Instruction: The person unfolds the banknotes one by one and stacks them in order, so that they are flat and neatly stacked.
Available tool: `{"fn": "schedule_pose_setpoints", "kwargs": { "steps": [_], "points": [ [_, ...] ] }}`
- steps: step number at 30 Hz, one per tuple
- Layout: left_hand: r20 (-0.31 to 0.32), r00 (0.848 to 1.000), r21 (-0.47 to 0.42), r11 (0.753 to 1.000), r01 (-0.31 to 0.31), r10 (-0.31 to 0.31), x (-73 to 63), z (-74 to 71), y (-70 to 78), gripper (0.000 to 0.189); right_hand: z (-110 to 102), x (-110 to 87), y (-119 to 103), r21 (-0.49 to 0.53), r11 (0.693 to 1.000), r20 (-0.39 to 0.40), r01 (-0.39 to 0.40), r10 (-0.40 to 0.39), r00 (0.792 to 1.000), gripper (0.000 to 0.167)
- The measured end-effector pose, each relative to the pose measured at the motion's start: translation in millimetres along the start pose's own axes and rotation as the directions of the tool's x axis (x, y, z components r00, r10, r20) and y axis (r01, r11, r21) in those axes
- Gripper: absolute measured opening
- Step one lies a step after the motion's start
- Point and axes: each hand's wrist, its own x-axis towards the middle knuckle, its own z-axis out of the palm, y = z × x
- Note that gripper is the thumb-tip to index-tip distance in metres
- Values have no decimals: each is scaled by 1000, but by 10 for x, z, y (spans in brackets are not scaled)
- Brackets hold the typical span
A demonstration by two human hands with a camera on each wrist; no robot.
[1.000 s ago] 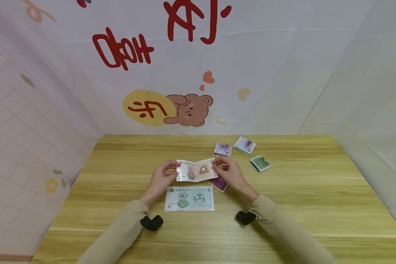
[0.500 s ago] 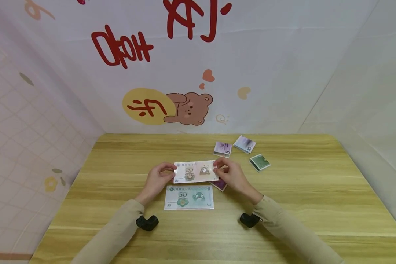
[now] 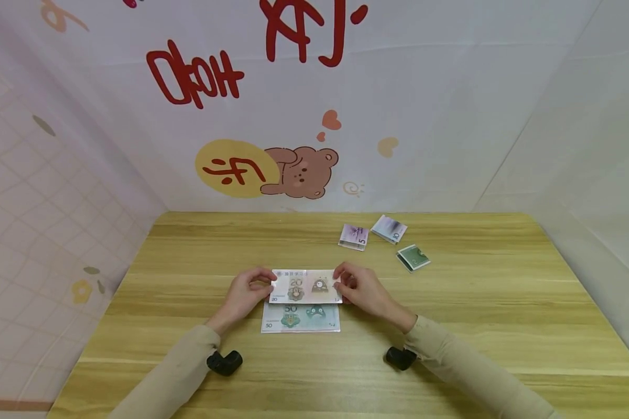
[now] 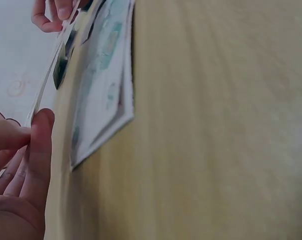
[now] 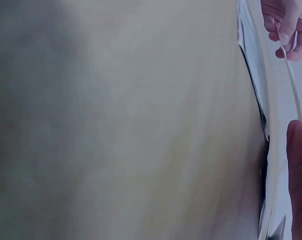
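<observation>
A play banknote marked 20 [image 3: 306, 286] is stretched flat between both hands. My left hand [image 3: 245, 293] pinches its left end between thumb and fingers, and my right hand [image 3: 368, 293] pinches the right end the same way. Below it on the table lies a green banknote marked 50 [image 3: 301, 325], whose upper part the held note covers in the head view. Seen from the left wrist, the 20 note [image 4: 46, 77] stands on edge above the table, apart from the 50 note [image 4: 103, 85], which shows more than one paper layer at its edge.
Three folded notes lie toward the back of the wooden table [image 3: 482, 302]: a purple one marked 5 [image 3: 353, 237], one marked 10 [image 3: 389, 229] and a green one [image 3: 413, 257]. A printed cloth wall [image 3: 430, 105] rises behind the table.
The 20 note has gone from creased at its middle to flat. Both hands have brought it toward the body, over the 50 note's top edge. A dark purple note beneath is now hidden.
</observation>
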Motion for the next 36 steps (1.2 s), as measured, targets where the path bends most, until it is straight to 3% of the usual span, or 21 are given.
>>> {"fn": "schedule_pose_setpoints", "kwargs": {
  "steps": [4,11,18,24,28,36],
  "points": [
    [37,999,8,1000,6,-6,-57,-40,-27,19,27,-29,-6,-22,1000,46,21,-20,999,10],
    [110,993,54,998,-39,33,-175,-70,-4,14,53,-106,-14,-85,995,93,51,-43,995,12],
    [130,991,93,995,-38,26,-248,-83,5,14,89,-133,-37,-104,991,133,85,-71,989,12],
    [164,985,109,991,-80,62,-288,-98,-49,15,111,-138,-76,-169,984,154,54,-27,988,12],
    [161,982,143,982,-119,96,-311,-96,-74,17,129,-143,-87,-169,985,172,42,-12,985,13],
    [135,985,192,972,-134,109,-342,-93,-117,19,168,-142,-79,-169,983,191,68,-35,981,12]
  ]
}}
